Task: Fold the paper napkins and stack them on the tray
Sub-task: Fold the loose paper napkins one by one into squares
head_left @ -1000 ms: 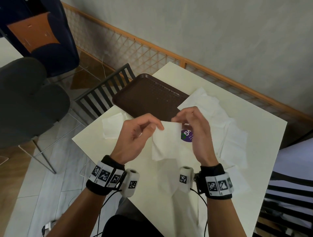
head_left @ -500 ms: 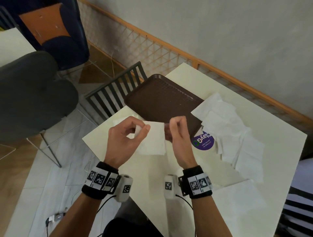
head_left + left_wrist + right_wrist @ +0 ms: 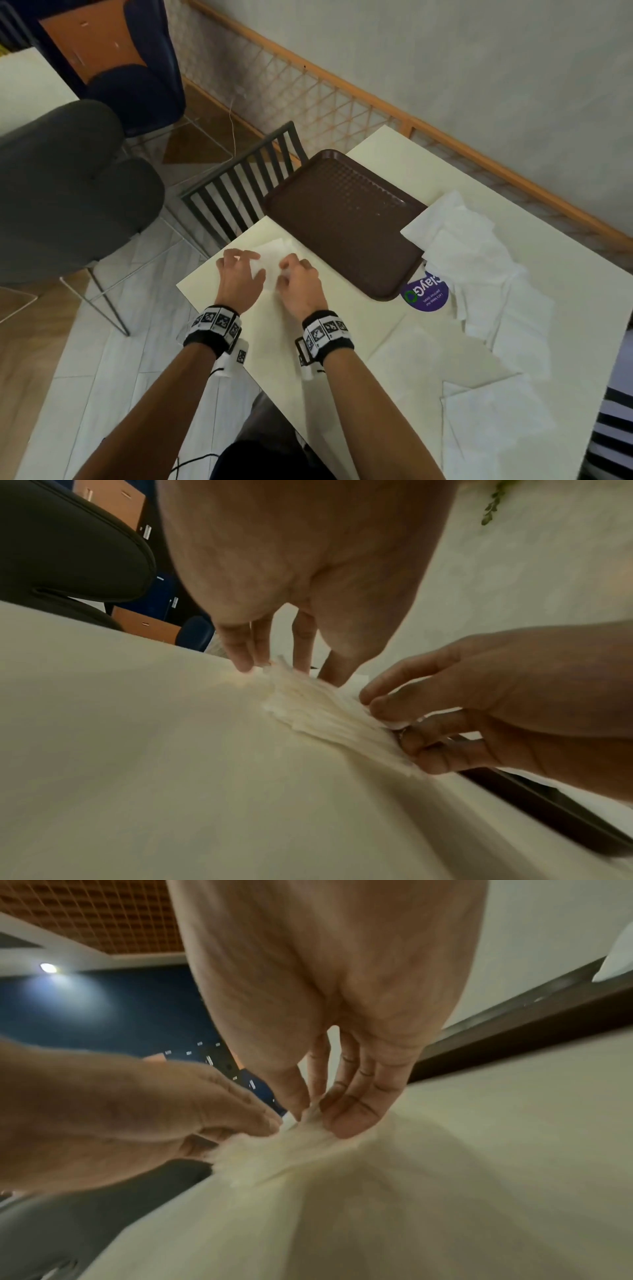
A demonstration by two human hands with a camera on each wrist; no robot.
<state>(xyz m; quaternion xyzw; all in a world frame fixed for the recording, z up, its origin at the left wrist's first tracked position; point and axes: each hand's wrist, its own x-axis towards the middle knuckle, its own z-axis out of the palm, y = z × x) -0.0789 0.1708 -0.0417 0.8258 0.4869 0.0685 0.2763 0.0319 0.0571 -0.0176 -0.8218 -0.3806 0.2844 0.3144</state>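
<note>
Folded napkin [image 3: 270,255]: laid on worktop [image 3: 342,342] beside tray [image 3: 342,219], pressed flat by left grip [image 3: 239,277], fingers straight; edge pinched by right grip [image 3: 298,281].

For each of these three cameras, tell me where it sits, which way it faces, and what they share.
Head: worn high, looking down at the table, brown tray, both forearms and hands.
Left wrist: low under the left hand, facing along its fingers pressing the folded napkin; right hand enters.
Right wrist: low under the right hand, which pinches the napkin's edge.
Shared: all three show that napkin and both hands.
</note>
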